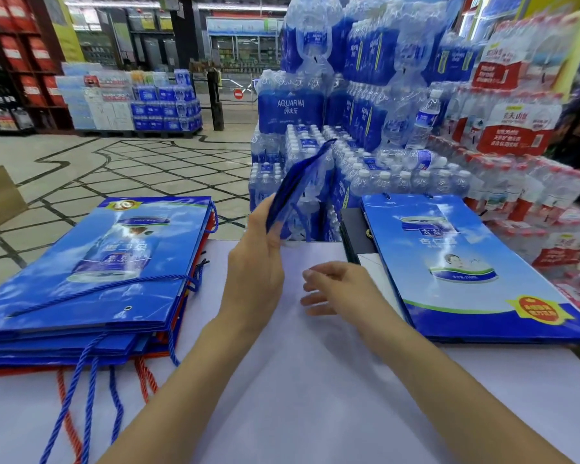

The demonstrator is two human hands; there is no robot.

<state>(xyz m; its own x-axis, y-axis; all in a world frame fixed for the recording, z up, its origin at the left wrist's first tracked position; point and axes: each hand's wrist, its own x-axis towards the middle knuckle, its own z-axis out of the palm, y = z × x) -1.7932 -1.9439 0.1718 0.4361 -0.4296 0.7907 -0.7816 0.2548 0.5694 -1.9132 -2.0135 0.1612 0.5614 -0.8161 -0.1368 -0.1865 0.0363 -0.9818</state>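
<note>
1. Stacked packs of bottled water (315, 105) rise just behind a white table (298, 396) in a shop, with tiled floor open to the left.
2. On the table, a left pile of flat bags (98, 262) and a right pile of flat bags (466, 262) flank a bare middle strip.
3. The left hand (258, 259) holds one folded blue bag (298, 185) raised and tilted above the far table edge, thumb and fingers pinched on its lower end.
4. The right hand (342, 289) hovers low over the middle strip, fingers loosely spread and holding nothing.
5. The bag seems to be mid-handling, either passing between the piles or about to be opened. The next move probably calls for the right hand to take its free edge.
6. The middle strip gives working room. Rope handles (81, 396) trail from the left pile towards the near edge, and the water packs stand close behind the raised bag, so any swing is safer towards the person.
</note>
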